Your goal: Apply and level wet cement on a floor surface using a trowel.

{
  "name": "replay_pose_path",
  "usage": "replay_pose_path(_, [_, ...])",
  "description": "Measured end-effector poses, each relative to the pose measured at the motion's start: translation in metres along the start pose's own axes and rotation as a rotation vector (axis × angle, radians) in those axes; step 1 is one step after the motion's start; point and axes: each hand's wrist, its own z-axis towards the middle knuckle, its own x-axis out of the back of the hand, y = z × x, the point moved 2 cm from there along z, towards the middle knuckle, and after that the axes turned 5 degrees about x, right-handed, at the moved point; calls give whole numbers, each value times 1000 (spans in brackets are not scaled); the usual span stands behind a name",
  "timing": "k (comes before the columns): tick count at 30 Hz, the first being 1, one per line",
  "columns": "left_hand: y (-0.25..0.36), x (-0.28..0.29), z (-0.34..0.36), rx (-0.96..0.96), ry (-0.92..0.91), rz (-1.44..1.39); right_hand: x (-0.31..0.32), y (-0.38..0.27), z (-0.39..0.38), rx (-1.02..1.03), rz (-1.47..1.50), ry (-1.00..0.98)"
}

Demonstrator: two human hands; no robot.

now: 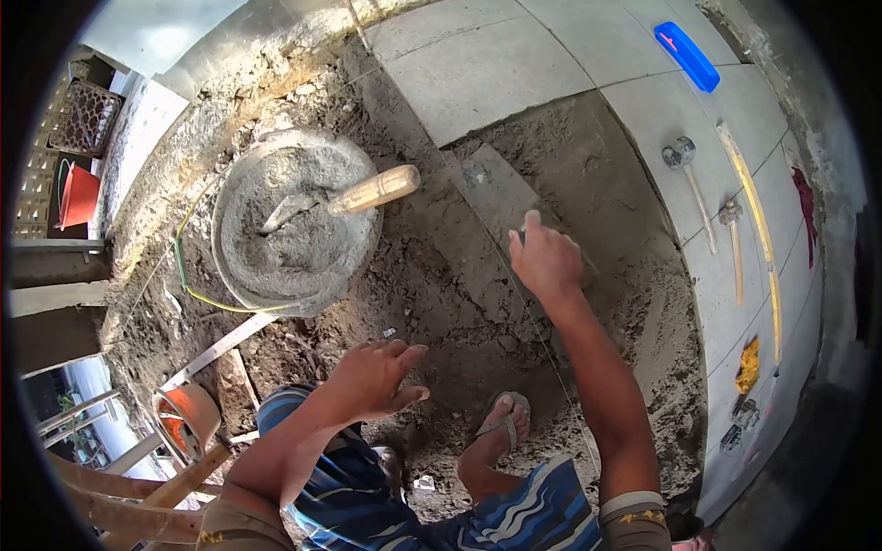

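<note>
My right hand point(549, 264) is closed round the handle of a flat rectangular finishing trowel point(501, 191). Its grey blade lies on smoothed wet mortar point(597, 165), beside the edge of laid grey tiles point(459, 64). Most of the handle is hidden by my fingers. Over rough soil, my left hand point(375, 378) hangs in front of my knee with fingers apart and nothing in it. A round bucket point(375, 248) of grey mortar stands ahead and to the left. Stuck in that mortar is a pointed trowel point(372, 191) with a wooden handle.
Tiles along the right carry a blue tray point(687, 57), a mallet point(689, 184), a hammer point(734, 241), a yellow rod point(749, 197) and a yellow cloth-like item point(748, 365). A taut string point(542, 331) crosses the ground. An orange-and-white container point(188, 413) lies lower left, near wooden pieces.
</note>
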Motion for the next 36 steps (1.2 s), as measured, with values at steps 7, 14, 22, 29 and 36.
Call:
replay_pose_path(7, [5, 9, -13, -83, 39, -124, 4, 23, 23, -158, -30, 52])
replay_pose_path(14, [9, 8, -15, -93, 28, -106, 1, -21, 37, -116, -3, -112])
replay_pose_path(22, [-3, 14, -28, -62, 64, -80, 13, 40, 41, -113, -66, 42])
replay_pose_path(29, [-3, 26, -19, 10, 5, -210, 8, 59, 51, 49, -149, 15])
replay_pose_path(36, [-7, 17, -6, 35, 19, -211, 44, 142, 108, -204, -92, 136])
